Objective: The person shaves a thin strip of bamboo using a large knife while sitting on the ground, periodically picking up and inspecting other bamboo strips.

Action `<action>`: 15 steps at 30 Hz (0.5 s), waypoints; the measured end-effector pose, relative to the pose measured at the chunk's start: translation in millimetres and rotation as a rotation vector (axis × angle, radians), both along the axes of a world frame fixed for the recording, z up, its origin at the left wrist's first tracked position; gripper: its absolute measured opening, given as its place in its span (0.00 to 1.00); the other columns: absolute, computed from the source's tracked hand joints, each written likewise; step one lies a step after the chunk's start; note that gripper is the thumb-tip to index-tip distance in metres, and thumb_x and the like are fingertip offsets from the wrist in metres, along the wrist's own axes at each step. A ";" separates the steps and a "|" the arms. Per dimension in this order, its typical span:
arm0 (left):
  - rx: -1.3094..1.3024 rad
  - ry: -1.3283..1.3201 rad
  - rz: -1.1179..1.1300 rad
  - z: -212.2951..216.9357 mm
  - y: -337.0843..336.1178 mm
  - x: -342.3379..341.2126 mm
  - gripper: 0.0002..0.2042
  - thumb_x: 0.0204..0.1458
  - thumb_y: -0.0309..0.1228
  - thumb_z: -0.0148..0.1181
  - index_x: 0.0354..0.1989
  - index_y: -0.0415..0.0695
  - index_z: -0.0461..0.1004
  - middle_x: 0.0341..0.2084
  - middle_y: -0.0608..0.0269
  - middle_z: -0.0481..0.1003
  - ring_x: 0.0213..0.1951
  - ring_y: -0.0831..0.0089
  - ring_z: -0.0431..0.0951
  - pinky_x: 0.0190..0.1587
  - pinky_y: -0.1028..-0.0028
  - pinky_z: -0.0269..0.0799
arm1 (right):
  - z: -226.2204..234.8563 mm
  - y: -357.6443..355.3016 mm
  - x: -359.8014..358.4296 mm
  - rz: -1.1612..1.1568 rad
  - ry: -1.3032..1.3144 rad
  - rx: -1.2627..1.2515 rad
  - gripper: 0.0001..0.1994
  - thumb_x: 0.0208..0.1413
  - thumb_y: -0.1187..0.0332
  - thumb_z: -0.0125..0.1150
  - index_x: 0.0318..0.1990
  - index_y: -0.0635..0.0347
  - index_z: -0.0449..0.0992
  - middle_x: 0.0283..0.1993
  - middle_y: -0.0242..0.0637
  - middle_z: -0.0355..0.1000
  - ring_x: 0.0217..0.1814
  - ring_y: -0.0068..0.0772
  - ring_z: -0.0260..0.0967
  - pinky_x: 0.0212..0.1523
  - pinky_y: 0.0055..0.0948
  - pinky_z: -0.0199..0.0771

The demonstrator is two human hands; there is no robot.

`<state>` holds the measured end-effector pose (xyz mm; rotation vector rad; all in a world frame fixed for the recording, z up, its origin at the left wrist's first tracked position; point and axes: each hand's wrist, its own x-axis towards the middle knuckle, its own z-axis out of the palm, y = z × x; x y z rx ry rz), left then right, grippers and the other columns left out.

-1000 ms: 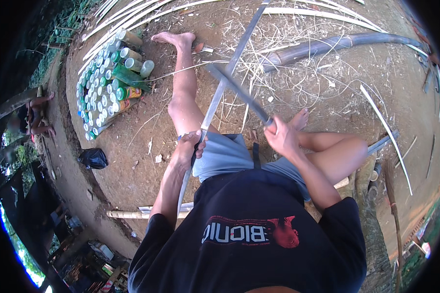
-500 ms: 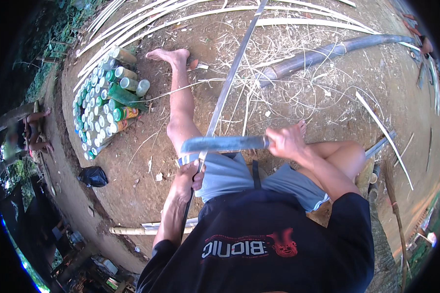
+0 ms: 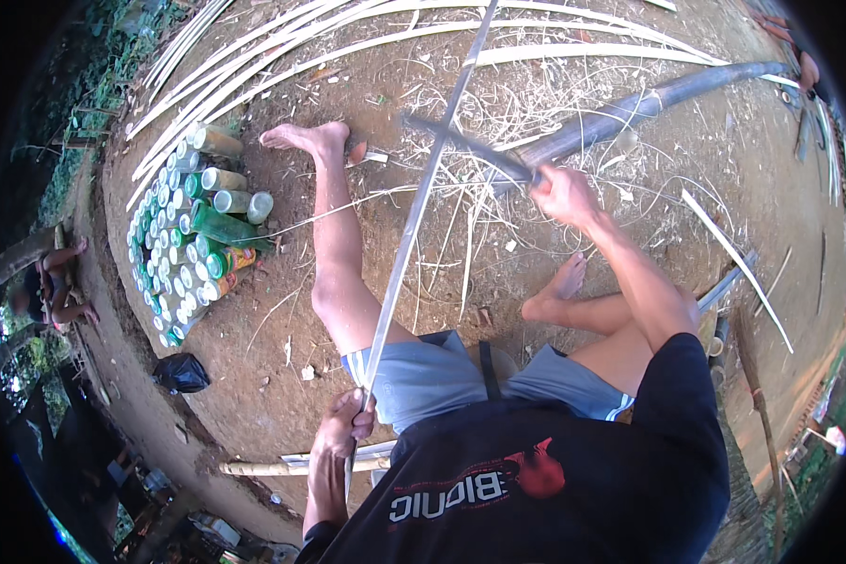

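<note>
My left hand (image 3: 346, 420) is closed around the lower part of a long split bamboo strip (image 3: 406, 235), beside my left thigh. The strip slants up and away from me past the top edge of the picture. In my right hand (image 3: 566, 199) is the handle of a machete (image 3: 487, 153), held out well in front of my body. Its blade is blurred and crosses the strip, pointing to the far left; whether it touches the strip I cannot tell.
A thick dark bamboo pole (image 3: 620, 117) lies among pale shavings (image 3: 451, 207). Cut strips (image 3: 592, 52) stretch across the far ground. Capped bottles and jars (image 3: 183, 235) stand clustered at left, near a black bag (image 3: 180, 373). Another person (image 3: 58, 282) sits at far left.
My right hand and the machete have swung forward, away from my body, along the strip. My left hand has drawn back toward me with the strip still in it.
</note>
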<state>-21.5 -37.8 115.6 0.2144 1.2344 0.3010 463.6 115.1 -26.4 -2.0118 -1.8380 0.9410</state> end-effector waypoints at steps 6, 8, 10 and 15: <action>-0.084 -0.030 0.014 -1.6 2.9 -7.5 0.17 0.64 0.43 0.48 0.29 0.42 0.69 0.14 0.76 0.57 0.15 0.85 0.53 0.16 0.83 0.47 | -48.5 96.9 68.6 -0.430 0.008 0.031 0.09 0.50 0.64 0.55 0.30 0.60 0.77 0.23 0.41 0.75 0.22 0.42 0.70 0.27 0.37 0.70; -0.072 -0.020 0.074 -6.2 -14.3 -28.4 0.18 0.64 0.43 0.47 0.29 0.41 0.69 0.14 0.75 0.57 0.15 0.85 0.53 0.16 0.82 0.46 | -54.5 124.4 72.9 -0.556 0.041 0.033 0.08 0.51 0.64 0.56 0.28 0.58 0.75 0.21 0.36 0.70 0.21 0.34 0.67 0.26 0.35 0.66; -0.029 0.168 0.029 1.6 -24.3 -28.7 0.18 0.64 0.42 0.45 0.29 0.41 0.70 0.13 0.74 0.58 0.15 0.83 0.55 0.18 0.78 0.51 | -70.2 134.1 45.6 -0.668 0.482 0.183 0.09 0.54 0.62 0.59 0.27 0.56 0.72 0.17 0.25 0.58 0.18 0.22 0.56 0.20 0.29 0.57; 0.429 0.457 -0.302 -0.8 5.4 -0.1 0.19 0.64 0.44 0.46 0.44 0.39 0.74 0.25 0.61 0.76 0.30 0.71 0.76 0.33 0.67 0.71 | -102.4 37.5 83.7 -0.483 0.463 0.167 0.15 0.56 0.58 0.60 0.26 0.57 0.68 0.18 0.27 0.56 0.19 0.19 0.55 0.22 0.26 0.57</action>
